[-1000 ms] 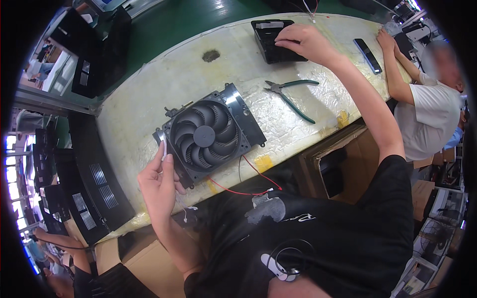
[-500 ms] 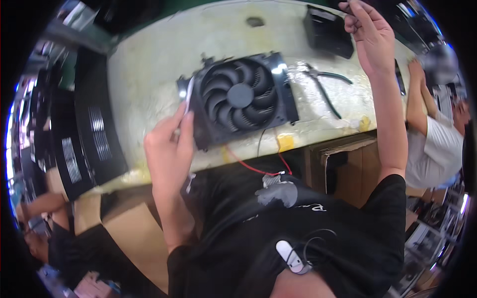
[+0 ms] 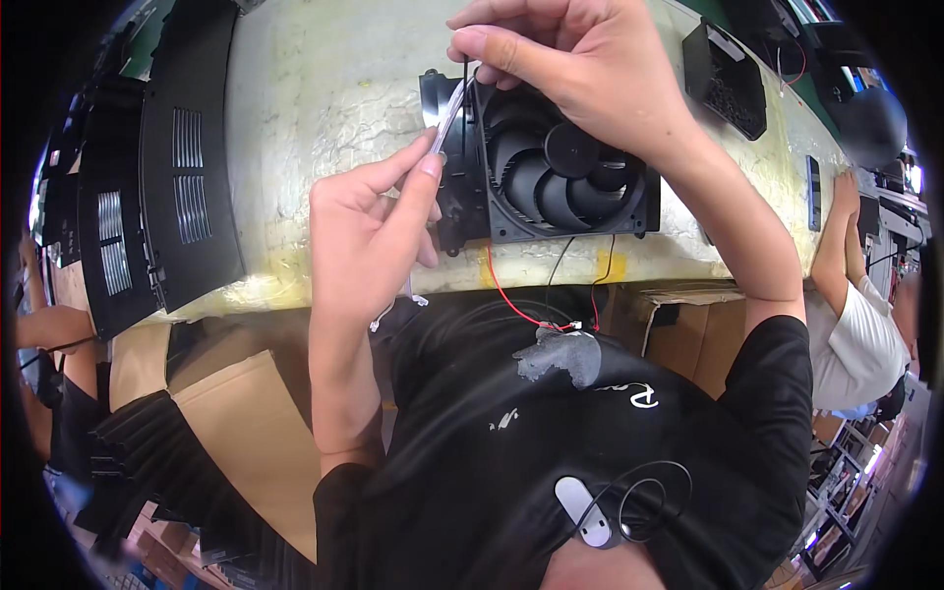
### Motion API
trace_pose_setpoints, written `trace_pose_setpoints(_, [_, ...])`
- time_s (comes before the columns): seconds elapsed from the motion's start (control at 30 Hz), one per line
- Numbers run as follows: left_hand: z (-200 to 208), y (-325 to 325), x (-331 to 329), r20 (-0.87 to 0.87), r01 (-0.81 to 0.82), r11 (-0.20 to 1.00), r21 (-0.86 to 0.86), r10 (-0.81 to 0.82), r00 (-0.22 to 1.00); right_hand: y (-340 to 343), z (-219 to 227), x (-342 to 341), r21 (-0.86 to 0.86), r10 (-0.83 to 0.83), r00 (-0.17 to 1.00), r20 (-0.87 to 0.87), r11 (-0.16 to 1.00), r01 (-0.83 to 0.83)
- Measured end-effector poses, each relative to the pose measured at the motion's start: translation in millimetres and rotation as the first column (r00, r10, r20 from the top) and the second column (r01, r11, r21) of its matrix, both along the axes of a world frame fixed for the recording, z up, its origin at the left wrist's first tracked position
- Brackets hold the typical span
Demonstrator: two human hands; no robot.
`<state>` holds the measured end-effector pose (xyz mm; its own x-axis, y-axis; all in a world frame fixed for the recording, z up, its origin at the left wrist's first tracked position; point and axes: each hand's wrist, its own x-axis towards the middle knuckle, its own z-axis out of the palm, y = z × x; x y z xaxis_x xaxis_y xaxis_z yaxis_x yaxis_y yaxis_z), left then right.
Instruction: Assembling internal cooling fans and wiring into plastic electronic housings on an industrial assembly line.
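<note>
Pinched between the thumb and fingers of my left hand (image 3: 364, 221) is a pale, shiny folded cable (image 3: 449, 120), slanting up past the fingertips. White connector ends (image 3: 420, 300) dangle below that hand. My right hand (image 3: 610, 79) reaches over from the right, its thumb and fingers closed on a thin black cable tie (image 3: 465, 113) that hangs down beside the pale cable. Beneath both hands lies a black unit with a large fan (image 3: 516, 192); my right hand covers part of its top. Red wires (image 3: 506, 293) run from its near side over the table edge.
Black vented panels (image 3: 192, 167) stand at the left. A black bin of small parts (image 3: 728, 84) is at the far right, with a dark flat device (image 3: 813, 192) nearer. Open cardboard boxes (image 3: 251, 423) sit below the table edge. Other people's arms (image 3: 841, 231) show at both sides.
My right hand has come from the far right to the fan unit, beside my left hand. The left hand has risen slightly with the cable. The green-handled pliers are no longer visible.
</note>
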<state>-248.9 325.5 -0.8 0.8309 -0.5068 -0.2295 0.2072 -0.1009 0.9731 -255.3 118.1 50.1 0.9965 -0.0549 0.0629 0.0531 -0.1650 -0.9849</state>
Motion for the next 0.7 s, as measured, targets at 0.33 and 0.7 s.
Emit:
trace_pose_setpoints(0.33, [-0.6,1.2,1.0,-0.039,0.001,0.999,-0.035,-0.003,0.999,1.2,-2.3,3.0,-0.040,-0.016,0.998,-0.064,0.999,0.013])
trace_pose_setpoints(0.7, [16.2,13.5,-13.0,-0.065,0.056,0.998,-0.030,-0.058,0.996,9.9,5.4,-14.1,-0.571,0.181,0.983,0.015,0.809,-0.140])
